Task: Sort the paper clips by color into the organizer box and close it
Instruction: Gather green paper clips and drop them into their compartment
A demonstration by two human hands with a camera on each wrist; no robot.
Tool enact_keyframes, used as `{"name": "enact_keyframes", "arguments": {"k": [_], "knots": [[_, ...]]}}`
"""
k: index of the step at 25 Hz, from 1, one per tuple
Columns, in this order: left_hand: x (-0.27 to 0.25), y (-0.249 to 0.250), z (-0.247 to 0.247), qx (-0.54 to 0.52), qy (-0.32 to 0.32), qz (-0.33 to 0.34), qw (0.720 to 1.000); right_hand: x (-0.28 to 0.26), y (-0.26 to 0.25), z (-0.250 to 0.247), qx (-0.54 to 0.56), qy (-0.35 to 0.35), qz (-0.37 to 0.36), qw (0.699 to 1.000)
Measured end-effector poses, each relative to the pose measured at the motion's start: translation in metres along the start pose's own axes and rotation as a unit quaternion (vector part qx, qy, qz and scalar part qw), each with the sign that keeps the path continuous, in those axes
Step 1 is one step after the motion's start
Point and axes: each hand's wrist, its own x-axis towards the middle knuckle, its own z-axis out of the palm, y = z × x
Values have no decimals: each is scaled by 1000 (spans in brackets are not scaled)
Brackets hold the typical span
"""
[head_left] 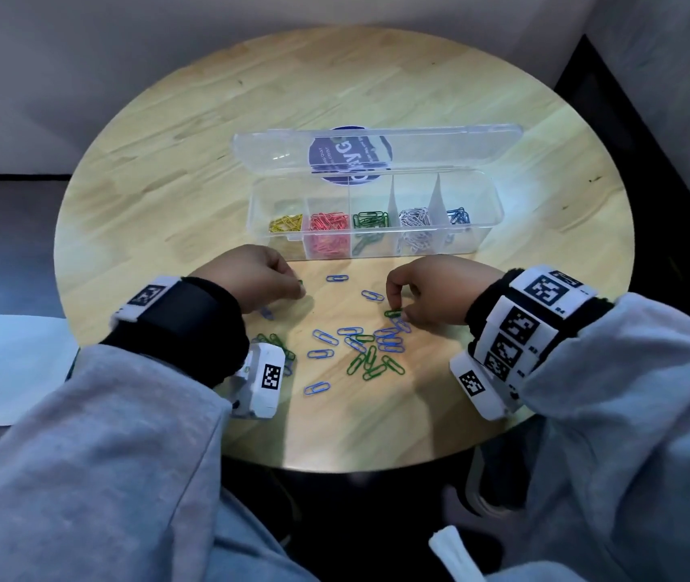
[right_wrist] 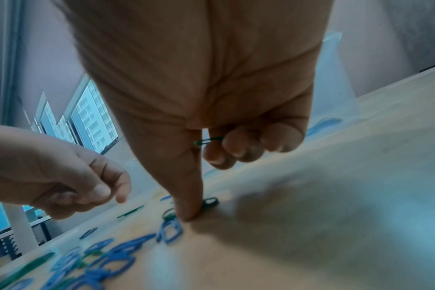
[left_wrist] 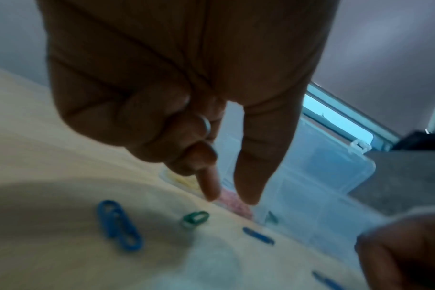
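The clear organizer box [head_left: 377, 249] stands open, its lid [head_left: 419, 144] tipped back; yellow, red, green, white and blue clips fill separate compartments. Loose blue and green paper clips [head_left: 370, 346] lie in front of it. My right hand [head_left: 398, 310] pinches a green clip [head_left: 393, 313] on the table. In the right wrist view another green clip [right_wrist: 209, 140] is tucked under its curled fingers [right_wrist: 236, 151]. My left hand [head_left: 299, 287] hovers just above a green clip [left_wrist: 195, 217], thumb and forefinger pointing down and apart, holding nothing.
The round wooden table [head_left: 167, 161] ends close to my body and drops to a dark floor. A white sheet [head_left: 3, 367] lies off the table to the left. More green and blue clips [head_left: 280, 344] sit partly hidden under my left wrist.
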Motion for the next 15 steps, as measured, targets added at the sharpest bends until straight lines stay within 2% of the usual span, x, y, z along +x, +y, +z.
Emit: {"name": "enact_keyframes", "arguments": {"k": [3,8,15], "knots": [[0,-1,5,84,32,-1,996,1,0,2,0,-8,16,1000],[6,-1,9,97,56,4,994,0,-1,2,-1,-32,40,999],[10,-4,12,118,28,10,993,-2,-5,2,-5,-53,42,998]]}}
